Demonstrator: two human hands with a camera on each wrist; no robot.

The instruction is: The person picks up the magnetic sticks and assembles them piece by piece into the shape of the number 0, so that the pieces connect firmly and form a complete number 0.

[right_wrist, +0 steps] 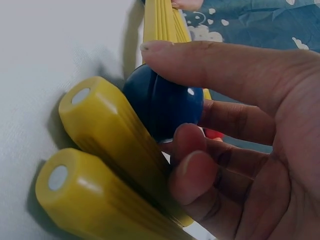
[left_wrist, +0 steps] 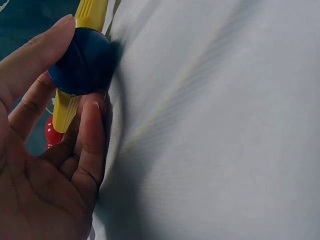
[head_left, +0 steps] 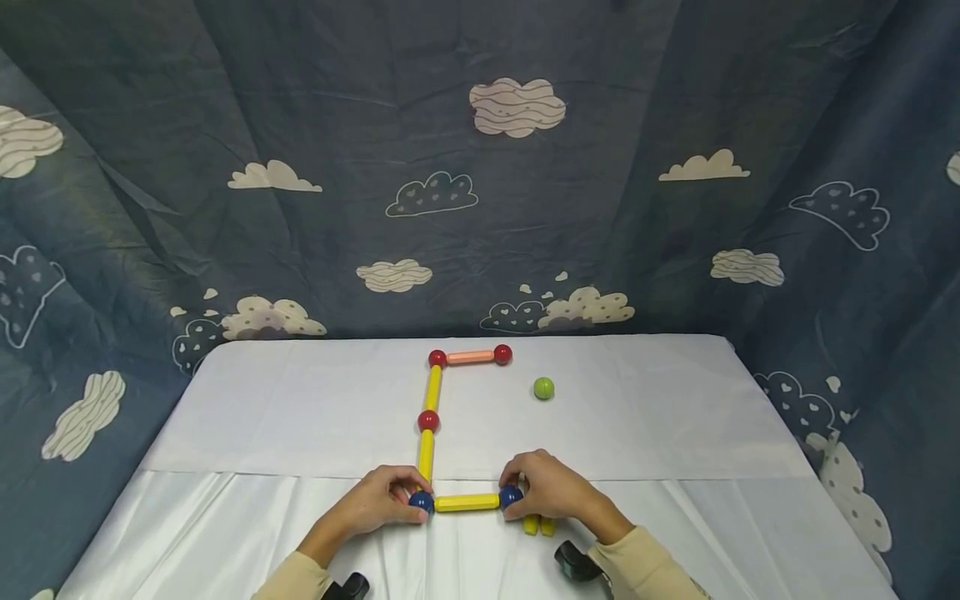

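In the head view my left hand [head_left: 381, 500] pinches a blue ball [head_left: 420, 502] between thumb and fingers. A yellow rod [head_left: 467, 502] joins it to another blue ball [head_left: 511, 497], which my right hand [head_left: 553, 486] holds at the other end. From the left ball a second yellow rod [head_left: 426, 454] runs away from me to a red ball [head_left: 428, 421]. Beyond it come another yellow rod [head_left: 432, 388], a red ball [head_left: 437, 358], a salmon rod [head_left: 470, 357] and a last red ball [head_left: 502, 355]. Two loose yellow rods [right_wrist: 107, 112] lie beside my right hand.
A green ball [head_left: 543, 388] sits alone on the white tablecloth [head_left: 660, 417], right of the chain. Behind the table hangs a dark cloth [head_left: 337, 108] with cloud prints. Dark wrist devices [head_left: 576, 562] show at both cuffs.
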